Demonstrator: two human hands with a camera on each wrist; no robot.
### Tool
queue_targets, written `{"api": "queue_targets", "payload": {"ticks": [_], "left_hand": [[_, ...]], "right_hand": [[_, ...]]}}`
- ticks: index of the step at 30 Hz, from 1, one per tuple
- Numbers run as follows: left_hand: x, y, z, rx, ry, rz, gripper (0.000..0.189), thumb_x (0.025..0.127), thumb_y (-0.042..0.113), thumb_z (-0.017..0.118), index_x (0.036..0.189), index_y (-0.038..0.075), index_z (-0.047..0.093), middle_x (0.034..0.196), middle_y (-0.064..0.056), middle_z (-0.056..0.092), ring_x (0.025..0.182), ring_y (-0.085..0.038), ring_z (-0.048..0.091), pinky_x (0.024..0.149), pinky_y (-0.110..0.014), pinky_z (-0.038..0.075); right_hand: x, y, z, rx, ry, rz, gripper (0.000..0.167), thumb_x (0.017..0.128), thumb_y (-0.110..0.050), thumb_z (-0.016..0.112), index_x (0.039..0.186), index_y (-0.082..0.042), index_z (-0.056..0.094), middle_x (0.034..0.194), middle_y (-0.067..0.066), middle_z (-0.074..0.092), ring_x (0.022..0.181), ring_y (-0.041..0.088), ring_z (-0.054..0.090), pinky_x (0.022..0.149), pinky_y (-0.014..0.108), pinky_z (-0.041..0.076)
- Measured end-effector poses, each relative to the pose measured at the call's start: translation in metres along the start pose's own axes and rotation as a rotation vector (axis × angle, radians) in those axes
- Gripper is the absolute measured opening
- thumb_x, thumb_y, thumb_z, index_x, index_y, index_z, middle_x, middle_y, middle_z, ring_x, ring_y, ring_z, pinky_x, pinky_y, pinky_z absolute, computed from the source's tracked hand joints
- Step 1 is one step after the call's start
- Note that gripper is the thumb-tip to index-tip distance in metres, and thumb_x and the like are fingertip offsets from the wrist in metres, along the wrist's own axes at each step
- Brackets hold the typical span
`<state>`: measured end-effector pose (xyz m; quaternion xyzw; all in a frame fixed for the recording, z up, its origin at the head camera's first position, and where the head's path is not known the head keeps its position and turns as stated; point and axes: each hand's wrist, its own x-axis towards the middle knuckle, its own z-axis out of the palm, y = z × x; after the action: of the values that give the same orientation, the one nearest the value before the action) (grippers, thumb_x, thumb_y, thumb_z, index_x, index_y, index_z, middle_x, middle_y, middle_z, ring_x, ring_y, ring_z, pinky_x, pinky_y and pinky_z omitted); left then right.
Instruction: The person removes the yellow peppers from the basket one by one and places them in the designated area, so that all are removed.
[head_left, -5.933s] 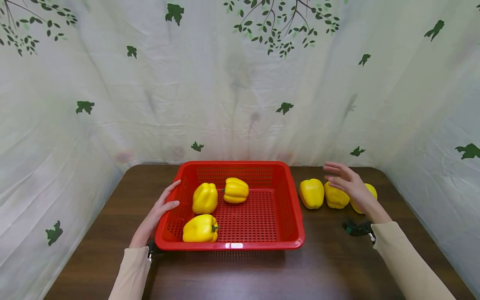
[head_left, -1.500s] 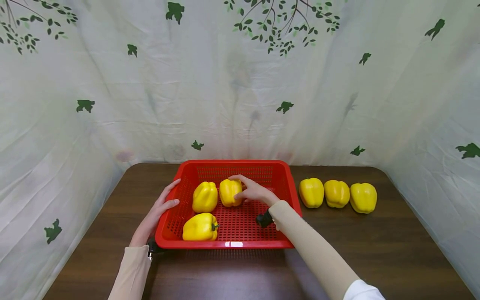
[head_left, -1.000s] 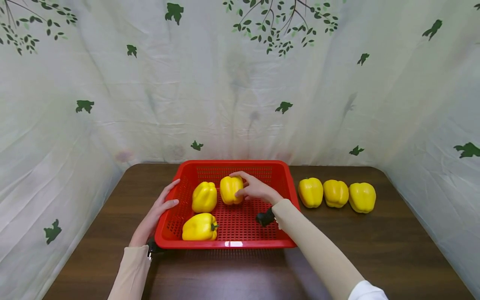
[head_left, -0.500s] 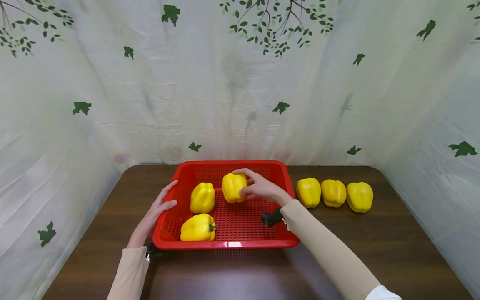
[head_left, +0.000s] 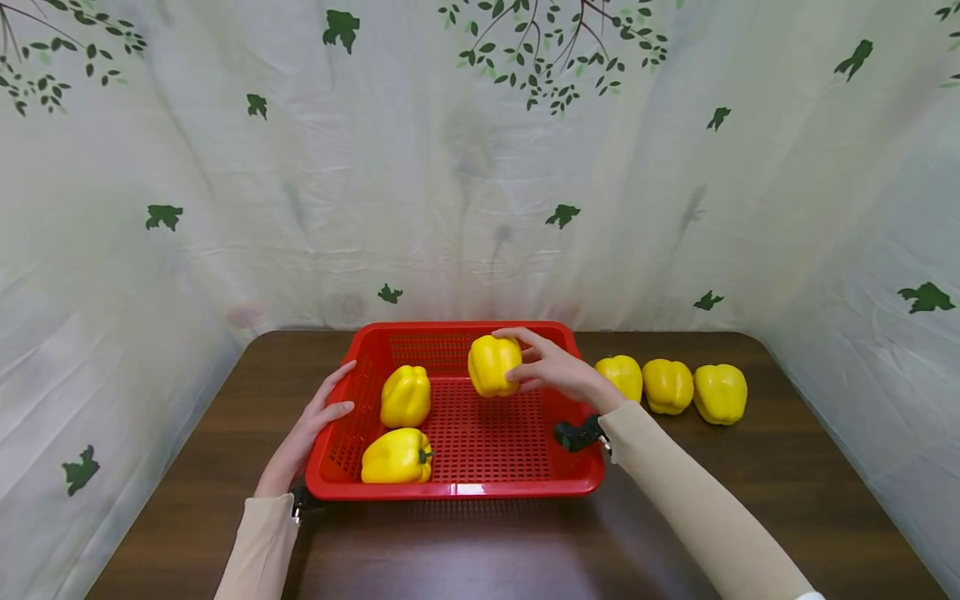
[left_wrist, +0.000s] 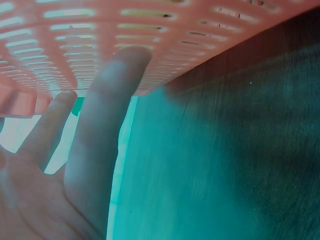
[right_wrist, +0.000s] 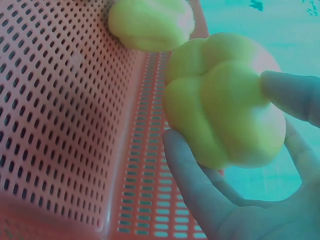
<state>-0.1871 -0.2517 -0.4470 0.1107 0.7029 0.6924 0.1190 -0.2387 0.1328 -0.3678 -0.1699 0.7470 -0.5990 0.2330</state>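
My right hand point(head_left: 551, 367) holds a yellow bell pepper point(head_left: 493, 367) up over the back of a red slotted plastic basket point(head_left: 465, 492). In the right wrist view, thumb and fingers spread around the lobed end of this bell pepper point(right_wrist: 225, 100). My left hand point(head_left: 315, 421) grips the basket's left rim, with the thumb on top. The left wrist view has fingers point(left_wrist: 97, 135) against the slotted outer wall point(left_wrist: 185, 45). Two more yellow bell peppers lie in the basket's left half, one farther back point(head_left: 406, 397) and one near the front point(head_left: 397, 456).
On the brown wooden table point(head_left: 675, 500), three yellow bell peppers stand in a row right of the basket: one partly behind the right wrist point(head_left: 621, 373), a middle one point(head_left: 667, 386) and an outer one point(head_left: 720, 394). A pale leaf-print cloth point(head_left: 465, 208) encloses the back and sides.
Earlier the right hand hovered by the table row. It then gripped the back bell pepper inside the basket, and has since lifted it up and rightward. The left hand keeps its place.
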Motion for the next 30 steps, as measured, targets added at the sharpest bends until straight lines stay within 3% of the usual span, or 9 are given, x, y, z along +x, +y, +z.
{"api": "queue_targets", "payload": {"ticks": [22,30], "left_hand": [[0.000,0.000,-0.001,-0.010,-0.008,0.002,0.063,0.100,0.021,0.047,0.153,0.030,0.013,0.148,-0.015,0.020,0.119,-0.030,0.045,0.089,-0.042,0.050],[0.001,0.001,-0.001,-0.012,-0.014,0.003,0.063,0.100,0.020,0.046,0.153,0.028,0.013,0.147,-0.016,0.020,0.119,-0.030,0.045,0.087,-0.042,0.051]], "right_hand": [[-0.048,0.001,-0.044,0.051,0.049,-0.049,0.066,0.089,-0.006,0.063,0.147,-0.018,0.033,0.132,0.022,0.037,0.110,0.034,0.052,0.090,0.045,0.050],[-0.065,0.004,-0.059,0.013,0.088,-0.057,0.066,0.090,-0.008,0.062,0.148,-0.016,0.030,0.133,0.024,0.036,0.111,0.037,0.049,0.090,0.046,0.050]]}}
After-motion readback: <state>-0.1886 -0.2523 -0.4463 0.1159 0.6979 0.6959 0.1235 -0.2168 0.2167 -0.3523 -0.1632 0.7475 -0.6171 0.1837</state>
